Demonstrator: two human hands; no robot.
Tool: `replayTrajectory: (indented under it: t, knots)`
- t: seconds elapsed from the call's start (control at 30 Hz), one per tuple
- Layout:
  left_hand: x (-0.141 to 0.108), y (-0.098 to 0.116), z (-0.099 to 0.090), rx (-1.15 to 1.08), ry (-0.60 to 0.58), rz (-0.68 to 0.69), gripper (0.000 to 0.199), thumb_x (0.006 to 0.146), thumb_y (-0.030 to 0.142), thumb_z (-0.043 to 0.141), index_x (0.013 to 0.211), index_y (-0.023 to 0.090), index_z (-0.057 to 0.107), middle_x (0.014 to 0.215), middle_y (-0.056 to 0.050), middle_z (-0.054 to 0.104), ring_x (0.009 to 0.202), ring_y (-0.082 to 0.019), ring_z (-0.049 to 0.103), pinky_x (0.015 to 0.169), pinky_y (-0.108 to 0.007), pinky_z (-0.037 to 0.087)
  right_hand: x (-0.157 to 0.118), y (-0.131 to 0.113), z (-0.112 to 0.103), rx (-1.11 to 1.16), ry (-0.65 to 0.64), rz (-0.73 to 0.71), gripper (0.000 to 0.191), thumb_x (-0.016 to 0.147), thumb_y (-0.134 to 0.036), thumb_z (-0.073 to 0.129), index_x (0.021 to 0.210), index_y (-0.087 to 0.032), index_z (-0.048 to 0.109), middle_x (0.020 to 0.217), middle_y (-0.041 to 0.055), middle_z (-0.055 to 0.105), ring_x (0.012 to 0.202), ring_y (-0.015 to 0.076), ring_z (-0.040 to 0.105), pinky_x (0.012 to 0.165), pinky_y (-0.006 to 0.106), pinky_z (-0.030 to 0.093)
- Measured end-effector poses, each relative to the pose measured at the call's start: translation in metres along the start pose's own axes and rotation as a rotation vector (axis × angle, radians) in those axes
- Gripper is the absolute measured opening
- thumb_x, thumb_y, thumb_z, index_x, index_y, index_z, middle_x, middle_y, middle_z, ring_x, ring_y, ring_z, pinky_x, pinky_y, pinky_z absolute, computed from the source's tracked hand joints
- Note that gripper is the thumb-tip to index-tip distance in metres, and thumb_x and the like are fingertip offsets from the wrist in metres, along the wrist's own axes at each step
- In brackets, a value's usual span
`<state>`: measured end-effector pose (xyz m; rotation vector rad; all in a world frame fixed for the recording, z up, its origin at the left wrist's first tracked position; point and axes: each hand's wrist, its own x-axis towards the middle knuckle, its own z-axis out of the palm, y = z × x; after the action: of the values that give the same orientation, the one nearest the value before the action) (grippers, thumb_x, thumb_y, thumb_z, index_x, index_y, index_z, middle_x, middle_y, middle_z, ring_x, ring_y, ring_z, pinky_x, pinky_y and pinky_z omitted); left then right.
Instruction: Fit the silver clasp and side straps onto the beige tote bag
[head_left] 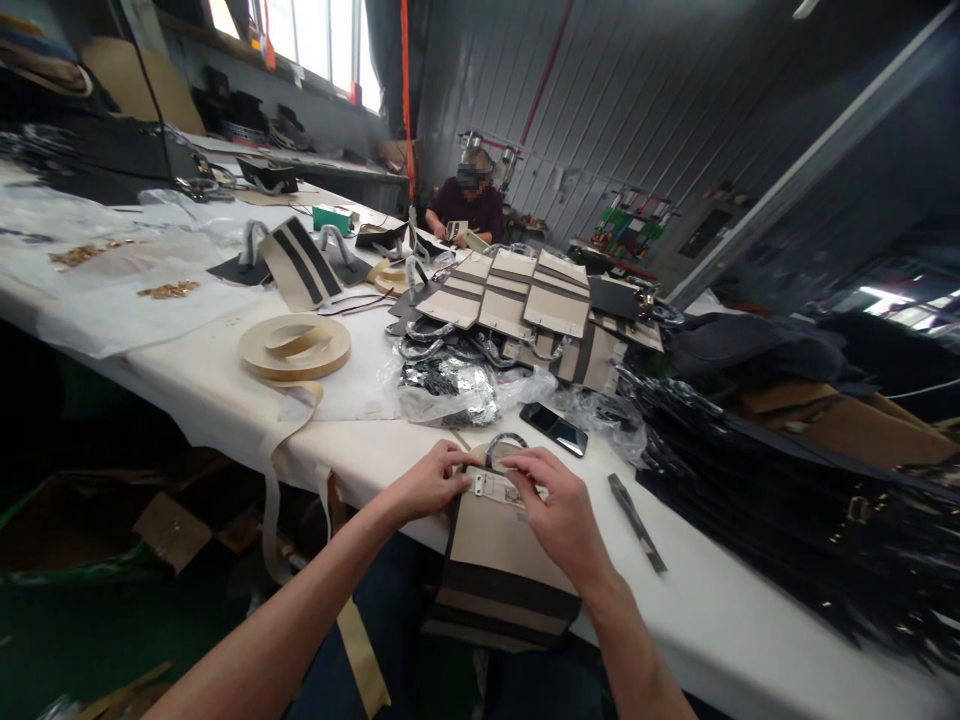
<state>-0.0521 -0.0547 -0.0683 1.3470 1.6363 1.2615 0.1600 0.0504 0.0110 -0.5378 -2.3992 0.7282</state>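
Note:
A beige bag panel (501, 540) with dark stripes leans from the table's front edge down over my lap. A handle (507, 442) in clear wrap arches at its top. My left hand (433, 482) is closed on the panel's upper left corner, the thumb beside a small metal plate (478, 485). My right hand (556, 505) is closed at the top right of the panel, fingertips pinched together over a pale strip with metal fittings (511, 493). Whatever lies between those fingertips is too small to make out.
A phone (555, 428) and a dark flat tool (637, 522) lie to the right. Behind are a plastic bag of shiny pieces (450, 385) and stacked striped panels (517, 290). A tape roll (295, 346) sits left, its end hanging down. Another person (469, 205) works across the table.

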Motion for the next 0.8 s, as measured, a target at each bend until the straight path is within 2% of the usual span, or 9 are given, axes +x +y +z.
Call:
replayTrajectory:
  t: [0.1, 0.2, 0.4, 0.53, 0.63, 0.8]
  knots:
    - [0.002, -0.001, 0.000, -0.005, -0.011, -0.015, 0.042, 0.092, 0.030, 0.069, 0.131, 0.025, 0.084, 0.123, -0.008, 0.062, 0.088, -0.019, 0.061, 0.089, -0.033, 0.055, -0.012, 0.003, -0.025, -0.183, -0.139, 0.040, 0.024, 0.105, -0.015, 0.061, 0.106, -0.026, 0.082, 0.113, 0.0083, 0.078, 0.106, 0.0286, 0.073, 0.098, 0.045, 0.060]
    - [0.004, -0.001, 0.000, -0.004, -0.023, -0.034, 0.043, 0.091, 0.032, 0.069, 0.130, 0.023, 0.084, 0.123, -0.009, 0.061, 0.085, -0.018, 0.059, 0.084, -0.032, 0.054, -0.025, 0.006, -0.034, -0.326, -0.254, 0.082, 0.026, 0.102, -0.007, 0.064, 0.107, -0.026, 0.082, 0.116, 0.0071, 0.077, 0.109, 0.0283, 0.073, 0.099, 0.043, 0.059]
    - [0.007, 0.002, -0.001, -0.003, -0.005, -0.043, 0.044, 0.088, 0.037, 0.071, 0.127, 0.024, 0.086, 0.121, -0.009, 0.062, 0.083, -0.018, 0.059, 0.083, -0.034, 0.055, -0.033, 0.002, -0.029, -0.392, -0.309, 0.074, 0.030, 0.101, -0.003, 0.066, 0.105, -0.028, 0.081, 0.112, 0.0040, 0.077, 0.106, 0.0254, 0.073, 0.089, 0.035, 0.057]
    - [0.008, 0.008, -0.006, 0.025, -0.037, -0.051, 0.047, 0.085, 0.038, 0.072, 0.126, 0.022, 0.087, 0.120, -0.010, 0.064, 0.084, -0.019, 0.059, 0.083, -0.033, 0.055, -0.034, 0.000, -0.026, -0.470, -0.351, 0.114, 0.024, 0.101, -0.005, 0.068, 0.102, -0.026, 0.079, 0.107, 0.0049, 0.077, 0.104, 0.0274, 0.073, 0.083, 0.035, 0.053]
    - [0.008, 0.014, -0.008, 0.001, -0.046, -0.078, 0.050, 0.082, 0.042, 0.074, 0.124, 0.019, 0.087, 0.120, -0.011, 0.066, 0.083, -0.018, 0.059, 0.075, -0.030, 0.052, -0.036, 0.001, -0.022, -0.479, -0.351, 0.151, 0.022, 0.100, -0.003, 0.067, 0.102, -0.024, 0.075, 0.107, 0.0068, 0.076, 0.103, 0.0286, 0.072, 0.083, 0.037, 0.051]
    - [0.005, 0.024, -0.007, -0.070, -0.055, -0.174, 0.060, 0.076, 0.047, 0.075, 0.126, 0.014, 0.084, 0.087, -0.005, 0.064, 0.074, -0.018, 0.053, 0.063, -0.027, 0.041, -0.043, -0.002, -0.016, -0.457, -0.364, 0.165, 0.029, 0.096, 0.004, 0.058, 0.106, -0.020, 0.071, 0.113, 0.0112, 0.071, 0.109, 0.0301, 0.068, 0.095, 0.041, 0.052]
